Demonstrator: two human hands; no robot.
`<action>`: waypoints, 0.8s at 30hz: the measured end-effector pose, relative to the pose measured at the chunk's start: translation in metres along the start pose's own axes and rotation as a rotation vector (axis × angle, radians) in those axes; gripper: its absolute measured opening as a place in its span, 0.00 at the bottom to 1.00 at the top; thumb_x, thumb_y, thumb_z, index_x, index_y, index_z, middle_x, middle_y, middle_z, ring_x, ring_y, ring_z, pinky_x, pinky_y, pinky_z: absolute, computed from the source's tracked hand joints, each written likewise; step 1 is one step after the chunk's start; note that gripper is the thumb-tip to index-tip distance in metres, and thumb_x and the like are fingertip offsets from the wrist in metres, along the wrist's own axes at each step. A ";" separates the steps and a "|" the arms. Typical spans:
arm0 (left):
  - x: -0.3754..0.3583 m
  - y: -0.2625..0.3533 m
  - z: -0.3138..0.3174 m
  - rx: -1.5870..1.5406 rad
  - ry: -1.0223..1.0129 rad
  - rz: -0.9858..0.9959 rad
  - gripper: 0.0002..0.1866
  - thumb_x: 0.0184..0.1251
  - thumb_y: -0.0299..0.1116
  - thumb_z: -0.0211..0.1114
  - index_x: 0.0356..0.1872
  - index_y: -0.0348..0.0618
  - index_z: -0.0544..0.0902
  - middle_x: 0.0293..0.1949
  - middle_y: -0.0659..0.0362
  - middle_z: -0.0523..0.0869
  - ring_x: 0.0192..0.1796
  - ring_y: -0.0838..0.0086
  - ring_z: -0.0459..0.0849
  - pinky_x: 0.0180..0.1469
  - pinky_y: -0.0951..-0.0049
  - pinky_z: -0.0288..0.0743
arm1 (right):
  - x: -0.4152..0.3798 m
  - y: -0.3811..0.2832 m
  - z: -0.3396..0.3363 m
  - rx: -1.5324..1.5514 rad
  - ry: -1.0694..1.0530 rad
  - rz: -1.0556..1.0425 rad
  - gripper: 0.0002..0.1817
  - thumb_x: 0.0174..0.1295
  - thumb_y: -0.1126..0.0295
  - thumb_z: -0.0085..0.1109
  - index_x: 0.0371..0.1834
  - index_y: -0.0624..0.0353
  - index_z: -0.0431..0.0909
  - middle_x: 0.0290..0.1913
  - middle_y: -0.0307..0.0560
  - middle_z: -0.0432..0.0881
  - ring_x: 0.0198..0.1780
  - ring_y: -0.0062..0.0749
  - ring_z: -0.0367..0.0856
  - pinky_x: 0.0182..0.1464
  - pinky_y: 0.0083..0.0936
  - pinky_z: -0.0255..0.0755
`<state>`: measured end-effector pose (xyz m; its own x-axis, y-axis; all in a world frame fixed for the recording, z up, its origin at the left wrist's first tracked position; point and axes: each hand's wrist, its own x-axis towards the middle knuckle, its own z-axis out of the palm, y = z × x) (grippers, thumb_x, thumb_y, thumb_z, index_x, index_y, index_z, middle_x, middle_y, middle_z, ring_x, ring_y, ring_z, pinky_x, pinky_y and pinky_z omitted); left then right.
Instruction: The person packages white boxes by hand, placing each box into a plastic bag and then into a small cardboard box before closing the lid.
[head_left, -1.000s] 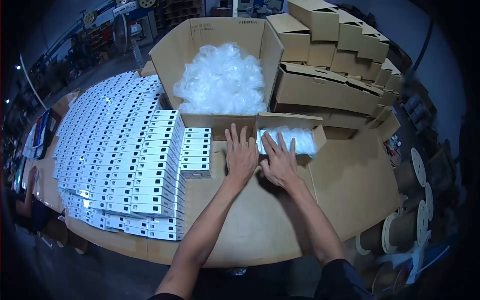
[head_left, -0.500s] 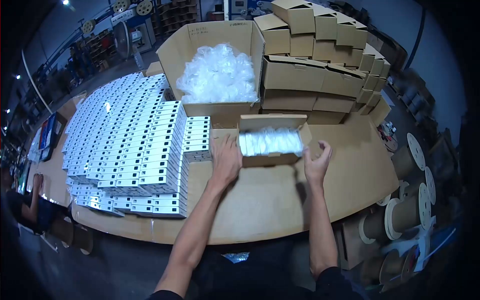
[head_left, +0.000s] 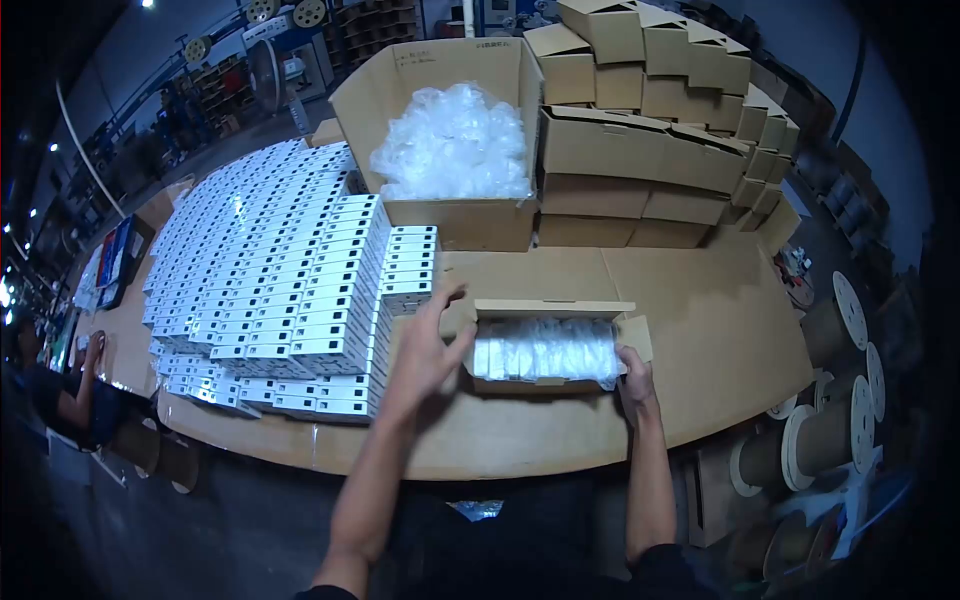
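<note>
While the left hand [head_left: 425,345] rests spread against one end of the small carton [head_left: 548,345], the right hand [head_left: 635,380] grips the opposite end, fingers curled; white boxes [head_left: 290,270] lie beyond the left hand.

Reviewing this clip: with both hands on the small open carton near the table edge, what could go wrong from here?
1. The small open carton sits close to the table's near edge; a further pull by the left hand and right hand might tip it off.
2. Its flaps stand open, so the plastic-wrapped pieces could spill.
3. The left arm is beside the stacked white boxes and could knock some over.
</note>
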<state>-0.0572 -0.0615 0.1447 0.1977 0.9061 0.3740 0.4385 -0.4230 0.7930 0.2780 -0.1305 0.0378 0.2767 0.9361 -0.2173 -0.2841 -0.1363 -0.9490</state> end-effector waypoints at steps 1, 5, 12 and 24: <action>0.017 -0.007 -0.008 0.072 -0.157 0.024 0.22 0.67 0.31 0.70 0.61 0.38 0.84 0.50 0.46 0.90 0.58 0.56 0.88 0.65 0.61 0.77 | 0.001 0.003 -0.004 -0.017 0.002 0.003 0.21 0.75 0.59 0.51 0.56 0.65 0.84 0.53 0.46 0.87 0.58 0.30 0.82 0.60 0.30 0.72; 0.088 -0.065 0.002 -0.220 -0.555 -0.262 0.24 0.69 0.33 0.75 0.61 0.32 0.80 0.37 0.59 0.90 0.38 0.79 0.87 0.46 0.75 0.81 | -0.016 -0.018 0.013 0.035 -0.085 -0.109 0.32 0.78 0.46 0.49 0.71 0.63 0.72 0.71 0.48 0.76 0.70 0.37 0.74 0.75 0.35 0.63; 0.054 -0.107 0.065 -0.550 -0.099 -0.460 0.31 0.73 0.34 0.72 0.69 0.38 0.65 0.39 0.50 0.89 0.36 0.71 0.88 0.38 0.71 0.82 | -0.007 -0.013 -0.009 -0.713 -0.407 -0.351 0.72 0.30 0.53 0.95 0.72 0.59 0.46 0.67 0.65 0.73 0.73 0.52 0.72 0.76 0.43 0.65; -0.055 -0.041 0.027 -0.384 -0.199 -0.063 0.66 0.56 0.56 0.80 0.84 0.35 0.46 0.75 0.41 0.65 0.76 0.51 0.69 0.79 0.56 0.63 | -0.024 -0.015 0.027 -0.811 -0.380 -0.302 0.68 0.37 0.53 0.93 0.71 0.61 0.44 0.67 0.66 0.66 0.72 0.55 0.71 0.74 0.43 0.68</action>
<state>-0.0623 -0.0941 0.0788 0.3627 0.8982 0.2485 0.1048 -0.3043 0.9468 0.2508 -0.1417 0.0638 -0.1244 0.9921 0.0172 0.5153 0.0794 -0.8533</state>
